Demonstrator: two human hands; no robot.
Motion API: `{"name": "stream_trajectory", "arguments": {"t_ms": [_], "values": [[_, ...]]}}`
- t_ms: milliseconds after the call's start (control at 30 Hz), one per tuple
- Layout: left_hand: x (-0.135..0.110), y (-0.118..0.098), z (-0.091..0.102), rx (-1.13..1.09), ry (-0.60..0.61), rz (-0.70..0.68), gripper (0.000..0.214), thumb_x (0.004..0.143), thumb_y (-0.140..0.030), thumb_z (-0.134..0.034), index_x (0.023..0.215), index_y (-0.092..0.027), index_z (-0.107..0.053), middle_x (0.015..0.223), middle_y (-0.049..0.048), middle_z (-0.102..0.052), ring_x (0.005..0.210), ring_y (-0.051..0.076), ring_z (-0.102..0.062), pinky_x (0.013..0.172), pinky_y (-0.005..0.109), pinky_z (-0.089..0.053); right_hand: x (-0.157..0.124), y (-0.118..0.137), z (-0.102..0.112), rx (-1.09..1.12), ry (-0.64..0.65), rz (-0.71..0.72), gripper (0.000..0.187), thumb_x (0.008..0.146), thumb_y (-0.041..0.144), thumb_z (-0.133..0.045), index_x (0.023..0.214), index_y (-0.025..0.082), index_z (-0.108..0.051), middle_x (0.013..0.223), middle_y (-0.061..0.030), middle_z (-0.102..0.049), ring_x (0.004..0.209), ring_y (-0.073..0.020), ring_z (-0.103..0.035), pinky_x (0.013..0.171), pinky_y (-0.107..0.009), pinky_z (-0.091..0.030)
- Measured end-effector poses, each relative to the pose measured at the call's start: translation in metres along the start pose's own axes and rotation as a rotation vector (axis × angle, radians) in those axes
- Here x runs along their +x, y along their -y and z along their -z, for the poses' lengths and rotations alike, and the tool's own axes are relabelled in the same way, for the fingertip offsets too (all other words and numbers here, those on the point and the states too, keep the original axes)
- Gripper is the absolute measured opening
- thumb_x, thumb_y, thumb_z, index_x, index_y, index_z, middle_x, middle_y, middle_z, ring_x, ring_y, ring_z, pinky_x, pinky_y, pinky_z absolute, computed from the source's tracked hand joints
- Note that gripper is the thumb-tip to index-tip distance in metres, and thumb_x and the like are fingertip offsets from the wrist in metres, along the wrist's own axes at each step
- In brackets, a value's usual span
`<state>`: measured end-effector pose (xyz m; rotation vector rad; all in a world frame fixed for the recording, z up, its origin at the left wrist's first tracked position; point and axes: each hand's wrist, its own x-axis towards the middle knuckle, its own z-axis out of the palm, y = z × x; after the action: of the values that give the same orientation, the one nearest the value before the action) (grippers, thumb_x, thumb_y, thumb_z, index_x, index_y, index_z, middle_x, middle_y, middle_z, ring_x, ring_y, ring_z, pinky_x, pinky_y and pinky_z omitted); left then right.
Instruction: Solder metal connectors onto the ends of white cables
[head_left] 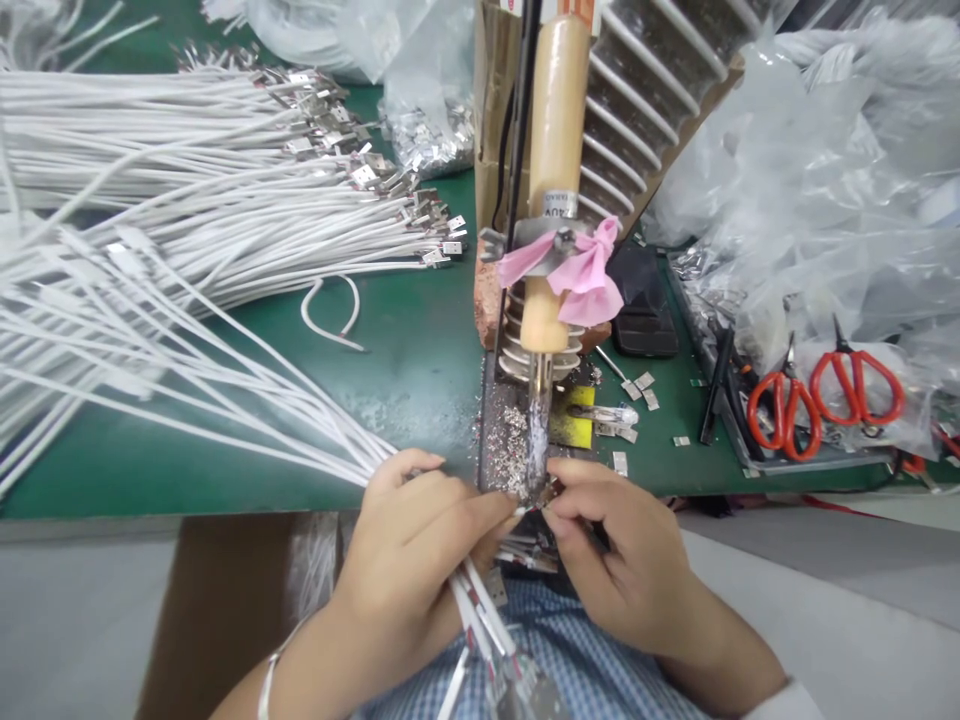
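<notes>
My left hand point(420, 545) is closed round a bundle of white cables point(247, 400) that fans out to the left over the green table point(405, 370). Its fingertips pinch one cable end at the tip of the soldering iron point(551, 200), which hangs downward in a stand. My right hand point(615, 550) is closed in a pinch on a small metal connector, right beside the left fingertips under the iron tip. More cable ends point(487, 620) hang below my left hand over my checked shirt.
A big pile of white cables with metal connectors point(225, 180) fills the left of the table. Two pairs of red scissors point(821, 395) lie in a tray at right, under crumpled plastic bags point(825, 180). Loose metal shells point(634, 395), a yellow sponge point(571, 415) and solder debris sit near the iron.
</notes>
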<state>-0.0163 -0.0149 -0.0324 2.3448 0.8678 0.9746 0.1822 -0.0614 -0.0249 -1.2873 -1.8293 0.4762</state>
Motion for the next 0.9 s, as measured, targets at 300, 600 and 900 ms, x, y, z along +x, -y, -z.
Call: {"name": "stream_trajectory", "arguments": {"t_ms": [300,600,900], "values": [[0.0005,-0.0006,0.0008,0.008,-0.011,-0.007,0.018,0.091,-0.008,-0.056,0.100,-0.018,-0.067,0.069,-0.0018,-0.064,0.061,0.013,-0.062,0.092,0.040,-0.039,-0.0019,0.0008,0.0029,-0.097,0.001,0.037,0.014,0.090,0.008,-0.053,0.093,0.019,-0.061,0.108,-0.0078,-0.077,0.105,-0.0148,-0.073,0.094,-0.021,-0.055],[-0.0016,0.0014,0.0008,0.014,-0.006,-0.019,0.019,0.090,-0.008,-0.055,0.100,-0.018,-0.068,0.069,-0.0021,-0.064,0.061,0.013,-0.061,0.092,0.040,-0.038,0.0006,0.0043,0.0020,-0.067,0.006,0.004,0.013,0.089,0.008,-0.054,0.093,0.018,-0.061,0.100,-0.0072,-0.076,0.106,-0.0141,-0.072,0.095,-0.020,-0.054],[-0.0052,0.0005,-0.0006,0.006,-0.001,0.004,0.016,0.093,-0.013,-0.055,0.100,-0.023,-0.067,0.066,-0.0043,-0.062,0.059,0.013,-0.059,0.092,0.039,-0.038,-0.0030,0.0045,0.0013,-0.072,0.039,0.008,0.015,0.089,0.009,-0.052,0.094,0.021,-0.060,0.099,-0.0064,-0.077,0.100,-0.0186,-0.075,0.089,-0.028,-0.060]]}}
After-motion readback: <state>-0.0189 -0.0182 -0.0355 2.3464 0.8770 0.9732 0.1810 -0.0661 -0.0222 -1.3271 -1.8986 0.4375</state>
